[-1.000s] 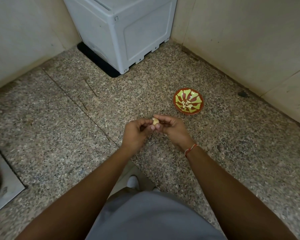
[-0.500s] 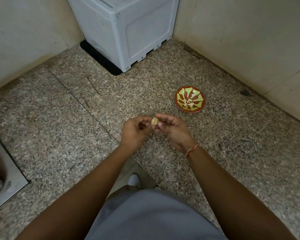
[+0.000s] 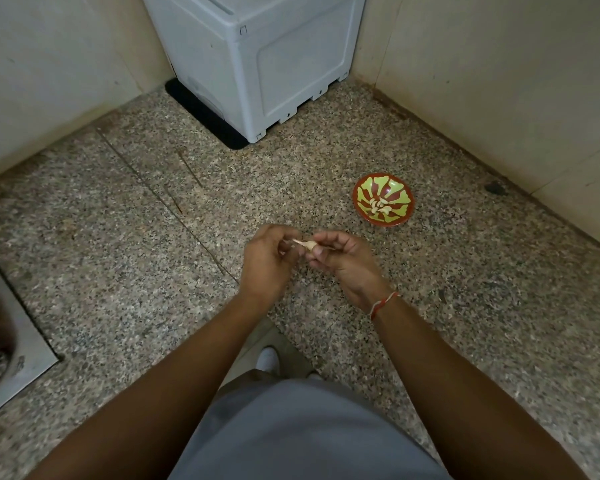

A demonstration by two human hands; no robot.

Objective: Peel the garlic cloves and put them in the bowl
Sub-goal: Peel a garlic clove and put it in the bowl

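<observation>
A speckled floor [image 3: 118, 254] is shown, with a red-and-green bowl [image 3: 400, 188] of peeled cloves [image 3: 378, 205] resting on it. Nearer, a garlic clove [image 3: 308, 244] is pinched between left hand [image 3: 267, 263] and right hand [image 3: 343, 259].

Dim, even light (edges bowed)

You are holding a pale garlic clove [image 3: 308, 244] above the speckled floor, a strip of papery skin sticking out to its left. Your red bowl [image 3: 383, 198] with yellow-green markings is sitting upright nearby, holding several peeled cloves [image 3: 379, 205] at its centre.
</observation>
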